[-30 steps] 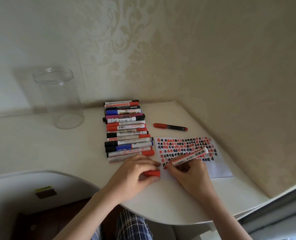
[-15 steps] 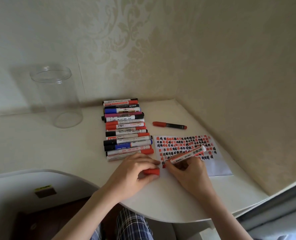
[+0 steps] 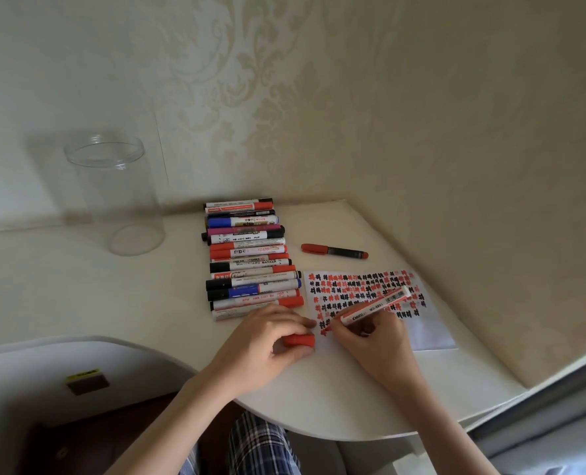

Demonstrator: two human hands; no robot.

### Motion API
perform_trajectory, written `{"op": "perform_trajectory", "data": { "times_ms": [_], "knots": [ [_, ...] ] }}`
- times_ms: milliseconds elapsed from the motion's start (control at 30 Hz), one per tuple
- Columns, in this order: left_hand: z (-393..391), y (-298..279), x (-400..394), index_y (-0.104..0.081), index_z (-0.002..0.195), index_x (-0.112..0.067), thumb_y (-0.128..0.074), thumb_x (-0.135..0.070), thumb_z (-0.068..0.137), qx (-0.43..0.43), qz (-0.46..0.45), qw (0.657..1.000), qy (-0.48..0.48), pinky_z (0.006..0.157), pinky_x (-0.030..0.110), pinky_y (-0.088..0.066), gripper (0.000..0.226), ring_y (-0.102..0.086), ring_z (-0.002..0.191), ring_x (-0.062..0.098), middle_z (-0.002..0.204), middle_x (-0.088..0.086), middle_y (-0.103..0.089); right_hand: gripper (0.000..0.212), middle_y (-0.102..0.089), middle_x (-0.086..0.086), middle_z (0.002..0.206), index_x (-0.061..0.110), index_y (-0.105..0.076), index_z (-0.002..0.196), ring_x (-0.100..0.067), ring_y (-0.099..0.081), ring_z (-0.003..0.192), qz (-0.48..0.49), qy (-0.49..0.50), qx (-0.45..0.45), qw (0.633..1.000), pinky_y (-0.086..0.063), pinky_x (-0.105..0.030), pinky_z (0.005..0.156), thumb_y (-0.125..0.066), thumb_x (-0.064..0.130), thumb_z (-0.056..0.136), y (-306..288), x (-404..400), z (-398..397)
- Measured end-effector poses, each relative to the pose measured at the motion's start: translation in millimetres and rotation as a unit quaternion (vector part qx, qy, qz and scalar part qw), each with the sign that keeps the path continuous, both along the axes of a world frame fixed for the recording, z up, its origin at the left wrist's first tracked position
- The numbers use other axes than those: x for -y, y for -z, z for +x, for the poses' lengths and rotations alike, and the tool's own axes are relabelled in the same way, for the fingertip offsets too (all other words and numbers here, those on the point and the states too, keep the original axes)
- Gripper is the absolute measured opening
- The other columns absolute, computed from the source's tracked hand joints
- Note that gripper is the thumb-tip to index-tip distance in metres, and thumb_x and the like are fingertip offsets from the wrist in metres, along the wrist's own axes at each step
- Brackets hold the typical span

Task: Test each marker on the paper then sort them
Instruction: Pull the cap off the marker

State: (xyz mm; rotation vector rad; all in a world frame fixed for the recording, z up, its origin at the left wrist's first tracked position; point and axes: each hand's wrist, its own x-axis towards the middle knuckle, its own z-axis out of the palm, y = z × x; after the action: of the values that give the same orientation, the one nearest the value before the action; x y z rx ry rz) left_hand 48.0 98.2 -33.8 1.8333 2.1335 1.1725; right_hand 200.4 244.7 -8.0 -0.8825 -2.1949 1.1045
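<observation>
From the head view, little has shifted over the last second: my right hand still pinches the red marker, tip down on the paper, so I judge this test stroke is ongoing. My left hand, just beside it, curls around the red cap (pressed to the table). The marker row lies just beyond the left hand; a lone red-and-black marker lies farther off.

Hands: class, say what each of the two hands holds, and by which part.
The right hand grips the uncapped red marker low on its barrel, near the tip. The left hand holds the loose red cap around its sides.
</observation>
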Motion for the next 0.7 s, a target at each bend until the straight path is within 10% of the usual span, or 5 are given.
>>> {"op": "perform_trajectory", "data": {
  "times_ms": [467, 700],
  "knots": [
    [6, -26, 24, -0.068, 0.108, -0.016, -0.067, -0.023, 0.086, 0.382, 0.109, 0.915, -0.074, 0.091, 0.024, -0.053, 0.023, -0.068, 0.102, 0.013, 0.106, -0.004, -0.073, 0.021, -0.064, -0.012, 0.071, 0.000, -0.071, 0.088, -0.021, -0.054, 0.063, -0.258, -0.088, -0.122, 0.954, -0.046, -0.027, 0.056, -0.064, 0.019, 0.093, -35, 14, -11],
    [3, -30, 36, -0.066, 0.106, -0.013, -0.070, -0.020, 0.086, 0.390, 0.099, 0.911, -0.094, 0.092, 0.032, -0.053, 0.022, -0.071, 0.096, 0.015, 0.098, 0.000, -0.075, 0.021, -0.065, -0.012, 0.071, -0.005, -0.069, 0.089, -0.020, -0.054, 0.062, -0.276, -0.110, -0.177, 0.938, -0.046, -0.026, 0.055, -0.064, 0.016, 0.091, -40, 36, -21]
  ]
}}
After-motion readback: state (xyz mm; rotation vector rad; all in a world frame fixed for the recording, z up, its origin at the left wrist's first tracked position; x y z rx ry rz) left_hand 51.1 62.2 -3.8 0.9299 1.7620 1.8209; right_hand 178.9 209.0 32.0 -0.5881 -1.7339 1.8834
